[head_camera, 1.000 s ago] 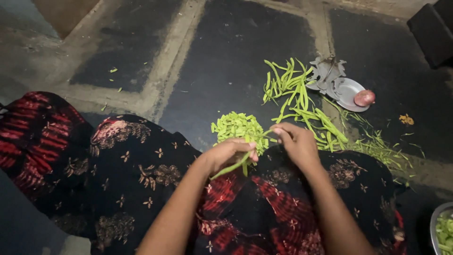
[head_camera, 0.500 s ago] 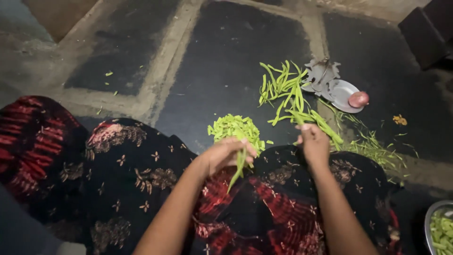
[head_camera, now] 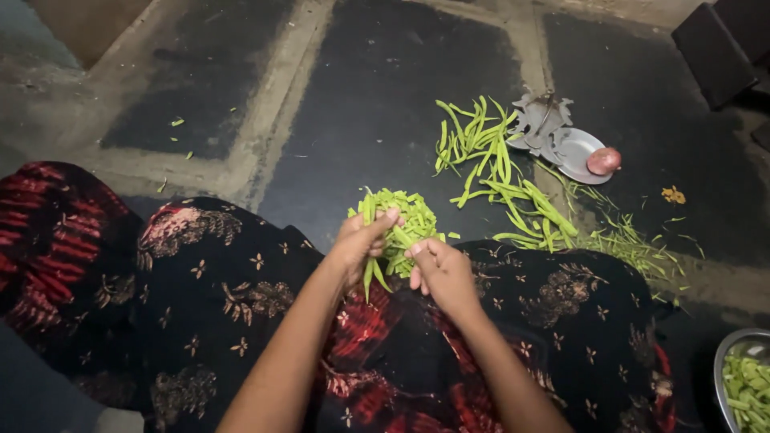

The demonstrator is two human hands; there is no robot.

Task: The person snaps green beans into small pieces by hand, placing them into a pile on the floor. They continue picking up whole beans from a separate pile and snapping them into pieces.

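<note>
My left hand grips a small bunch of green beans whose ends hang down over my lap. My right hand sits beside it, its fingertips pinching the top of one bean in that bunch. Just beyond both hands lies a heap of short cut bean pieces on the dark floor. A loose pile of whole green beans spreads out to the right of the heap.
A flat metal cutter plate with a reddish onion lies past the whole beans. Thin green trimmings are scattered at right. A steel bowl with cut beans sits at the bottom right. My patterned skirt covers my knees.
My right hand reached out to the whole-bean pile and came back to the left hand, where it now pinches a bean. The left hand has kept its bunch.
</note>
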